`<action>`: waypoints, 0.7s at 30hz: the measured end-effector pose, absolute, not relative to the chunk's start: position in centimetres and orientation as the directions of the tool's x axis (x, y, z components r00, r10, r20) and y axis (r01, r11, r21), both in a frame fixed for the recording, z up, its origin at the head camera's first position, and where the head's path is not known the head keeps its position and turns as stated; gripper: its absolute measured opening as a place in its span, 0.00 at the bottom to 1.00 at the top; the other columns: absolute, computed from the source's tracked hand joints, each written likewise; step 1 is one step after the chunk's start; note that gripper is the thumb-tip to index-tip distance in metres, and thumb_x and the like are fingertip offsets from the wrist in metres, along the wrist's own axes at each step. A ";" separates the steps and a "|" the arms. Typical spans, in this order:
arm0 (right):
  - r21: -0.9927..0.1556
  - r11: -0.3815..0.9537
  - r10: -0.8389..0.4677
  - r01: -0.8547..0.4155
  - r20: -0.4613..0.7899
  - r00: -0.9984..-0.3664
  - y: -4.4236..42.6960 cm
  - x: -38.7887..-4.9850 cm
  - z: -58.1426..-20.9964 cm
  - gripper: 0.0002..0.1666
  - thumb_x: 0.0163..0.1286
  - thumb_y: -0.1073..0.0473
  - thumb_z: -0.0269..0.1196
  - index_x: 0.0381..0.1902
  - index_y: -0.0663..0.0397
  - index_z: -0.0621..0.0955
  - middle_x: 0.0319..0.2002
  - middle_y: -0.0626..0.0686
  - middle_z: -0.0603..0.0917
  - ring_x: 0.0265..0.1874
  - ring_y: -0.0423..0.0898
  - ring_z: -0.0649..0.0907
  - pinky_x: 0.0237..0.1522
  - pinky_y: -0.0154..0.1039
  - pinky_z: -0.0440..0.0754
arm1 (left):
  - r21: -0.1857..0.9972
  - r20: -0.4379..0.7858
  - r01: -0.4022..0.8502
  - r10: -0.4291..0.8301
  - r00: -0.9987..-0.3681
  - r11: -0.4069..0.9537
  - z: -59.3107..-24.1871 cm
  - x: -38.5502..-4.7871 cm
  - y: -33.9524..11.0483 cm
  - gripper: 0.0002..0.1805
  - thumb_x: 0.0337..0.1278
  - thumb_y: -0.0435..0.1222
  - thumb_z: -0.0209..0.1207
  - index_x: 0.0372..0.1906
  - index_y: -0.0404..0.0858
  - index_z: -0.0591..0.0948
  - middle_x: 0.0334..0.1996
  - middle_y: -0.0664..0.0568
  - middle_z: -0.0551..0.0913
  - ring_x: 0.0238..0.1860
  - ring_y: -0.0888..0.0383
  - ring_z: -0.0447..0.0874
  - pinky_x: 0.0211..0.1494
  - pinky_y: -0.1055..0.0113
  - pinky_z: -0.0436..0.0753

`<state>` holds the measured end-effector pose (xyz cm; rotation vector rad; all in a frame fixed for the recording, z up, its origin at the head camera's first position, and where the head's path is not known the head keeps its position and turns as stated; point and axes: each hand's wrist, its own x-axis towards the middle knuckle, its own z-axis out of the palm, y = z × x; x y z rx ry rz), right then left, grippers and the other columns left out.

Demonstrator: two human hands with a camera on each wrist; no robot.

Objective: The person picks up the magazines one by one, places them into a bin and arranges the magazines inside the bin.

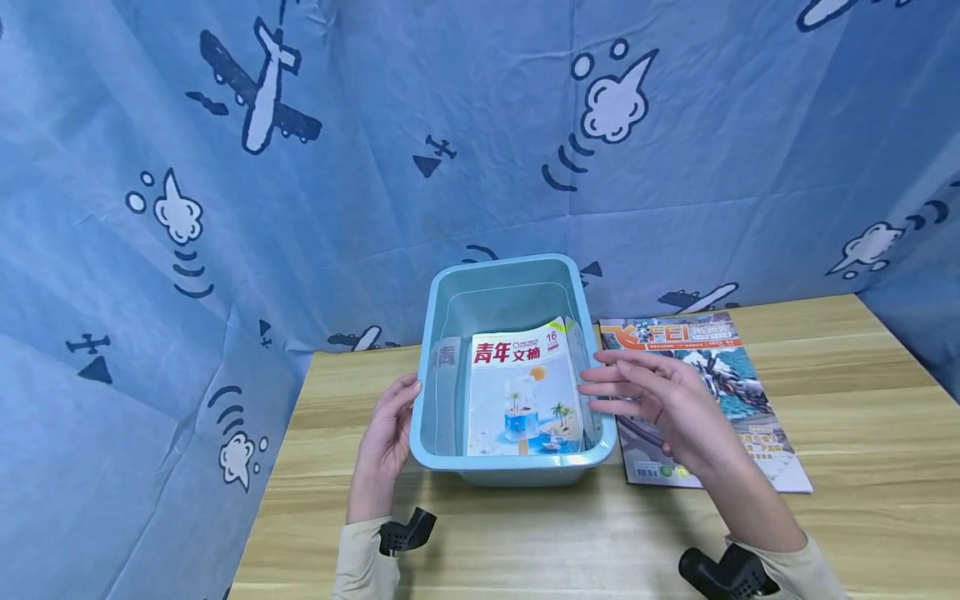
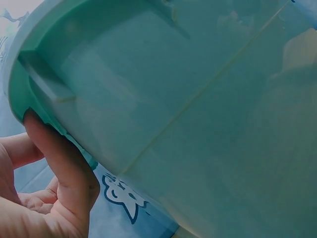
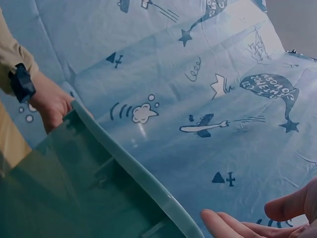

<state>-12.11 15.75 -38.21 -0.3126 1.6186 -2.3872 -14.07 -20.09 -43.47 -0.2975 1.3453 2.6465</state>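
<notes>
At table [image 1: 525, 542], left hand [image 1: 387, 427] is pinching light-blue bin [image 1: 517, 462] rim; right hand [image 1: 671, 404] is sitting by opposite rim, grip spread; 青年文摘 magazine [image 1: 491, 392] is lying inside.

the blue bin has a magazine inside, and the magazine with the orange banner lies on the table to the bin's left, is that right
Not quite: the orange-banner magazine lies to the bin's right, as the head view shows. It does lie on the table, and there is a magazine inside the bin.

Room above bin [image 1: 512, 462], walls [image 1: 498, 307] all round
</notes>
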 end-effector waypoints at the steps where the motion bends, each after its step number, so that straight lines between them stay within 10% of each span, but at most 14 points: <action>1: -0.928 -0.363 -0.317 0.078 0.045 -0.947 15.8 -12.1 -38.3 0.17 0.83 0.64 0.53 0.61 0.67 0.78 0.49 0.60 0.89 0.49 0.54 0.89 0.53 0.51 0.89 | 0.779 -0.245 -0.227 0.050 -0.968 -0.584 -43.5 -14.1 -20.1 0.11 0.79 0.29 0.49 0.58 0.32 0.73 0.45 0.44 0.86 0.40 0.59 0.91 0.48 0.71 0.89; 21: -0.908 -0.413 -0.352 0.068 0.090 -0.932 16.9 -12.6 -38.9 0.17 0.84 0.65 0.49 0.56 0.58 0.84 0.46 0.60 0.90 0.47 0.53 0.90 0.51 0.50 0.90 | 0.774 -0.247 -0.234 0.061 -0.967 -0.588 -43.4 -14.0 -20.1 0.13 0.79 0.30 0.49 0.60 0.31 0.72 0.46 0.43 0.87 0.40 0.59 0.92 0.48 0.72 0.88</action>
